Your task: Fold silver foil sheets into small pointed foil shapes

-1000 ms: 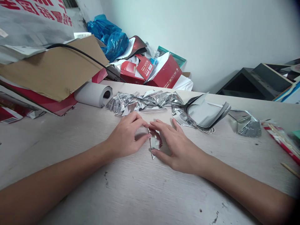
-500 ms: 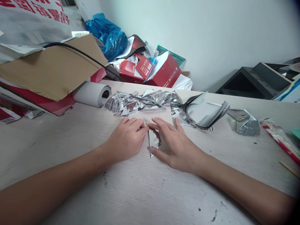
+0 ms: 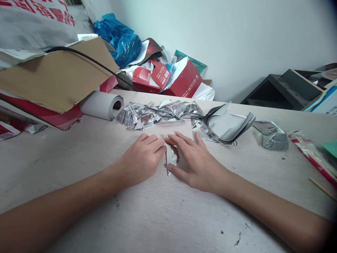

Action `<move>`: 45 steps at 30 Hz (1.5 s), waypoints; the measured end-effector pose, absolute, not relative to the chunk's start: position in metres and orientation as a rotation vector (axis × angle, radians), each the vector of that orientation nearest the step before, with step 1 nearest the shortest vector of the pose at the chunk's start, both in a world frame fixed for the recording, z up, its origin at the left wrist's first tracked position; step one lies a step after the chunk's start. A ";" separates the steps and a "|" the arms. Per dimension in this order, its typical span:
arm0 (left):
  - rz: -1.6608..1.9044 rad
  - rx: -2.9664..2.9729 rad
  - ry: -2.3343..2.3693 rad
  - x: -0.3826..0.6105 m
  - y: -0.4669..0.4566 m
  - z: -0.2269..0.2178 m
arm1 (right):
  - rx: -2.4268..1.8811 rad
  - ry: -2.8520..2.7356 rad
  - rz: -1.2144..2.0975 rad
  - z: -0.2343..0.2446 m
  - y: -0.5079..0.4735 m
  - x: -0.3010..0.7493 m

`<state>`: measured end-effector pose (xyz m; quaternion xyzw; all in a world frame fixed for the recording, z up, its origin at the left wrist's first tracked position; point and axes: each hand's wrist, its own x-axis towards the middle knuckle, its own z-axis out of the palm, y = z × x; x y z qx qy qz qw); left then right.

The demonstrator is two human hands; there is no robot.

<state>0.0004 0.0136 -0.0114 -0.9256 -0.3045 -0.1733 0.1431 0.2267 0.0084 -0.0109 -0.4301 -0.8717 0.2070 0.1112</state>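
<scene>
A small folded piece of silver paper (image 3: pixel 172 158) lies on the table in front of me, shiny with a pale strip along its left side. My left hand (image 3: pixel 147 158) is closed, its thumb and forefinger pressed to the upper left edge of the piece; the curled fingers partly hide what they pinch. From the other side my right hand (image 3: pixel 196 160) holds the piece between the thumb at its lower end and the forefinger near its top, with the other fingers spread. Just beyond the hands is a row of folded silver paper fans (image 3: pixel 158 114).
A curved stack of silver-backed sheets (image 3: pixel 228 124) and another folded fan (image 3: pixel 275 137) lie to the right. A wooden stick (image 3: pixel 322 189) is near the right edge. At the left are a white paper roll (image 3: pixel 100 105) and cardboard (image 3: pixel 60 77); red boxes (image 3: pixel 181 80) stand behind.
The whole view has shifted very slightly. Both hands stay at the folded silver paper, with only a small movement of the left fingers.
</scene>
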 end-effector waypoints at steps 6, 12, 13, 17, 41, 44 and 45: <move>-0.462 -2.686 -0.829 0.001 0.007 -0.007 | -1.253 -2.552 0.618 -0.011 0.008 0.228; -0.451 -2.705 -0.779 0.003 0.000 -0.002 | -1.243 -2.538 0.621 -0.010 0.008 0.228; -0.451 -2.710 -0.774 0.003 -0.002 -0.001 | -1.243 -2.540 0.621 -0.010 0.008 0.228; -0.446 -2.733 -0.742 0.005 -0.007 0.002 | -1.260 -2.546 0.638 -0.008 0.008 0.228; -0.364 -3.096 -0.806 -0.001 -0.009 0.023 | -1.234 -2.543 0.693 -0.010 0.010 0.231; -0.628 -3.196 -1.150 -0.005 0.007 0.020 | -1.245 -2.537 0.713 -0.008 0.009 0.231; -0.705 -3.178 -1.310 -0.005 0.012 0.018 | -1.247 -2.538 0.719 -0.007 0.009 0.231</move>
